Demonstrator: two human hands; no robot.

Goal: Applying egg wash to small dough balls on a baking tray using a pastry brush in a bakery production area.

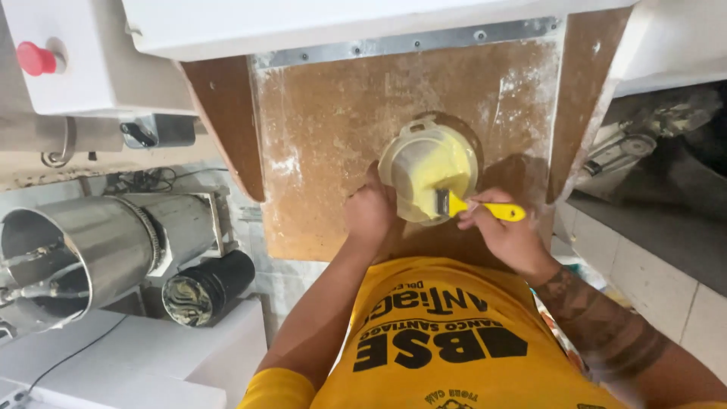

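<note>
A pale plastic tub (424, 148) half full of thick yellow paste stands tilted on a brown, flour-dusted board (326, 129). My left hand (369, 212) grips the tub's near left rim. My right hand (503, 235) holds a yellow-handled scraper (485, 208), its dark blade dipped into the paste at the tub's near edge. My yellow shirt fills the lower middle of the view.
A white machine housing (98, 68) with a red knob (36, 58) sits at the upper left. A steel drum (76, 254) and a black cylinder (208, 288) lie at the left. Sloped brown side panels flank the board. Tiled floor (659, 273) shows at the right.
</note>
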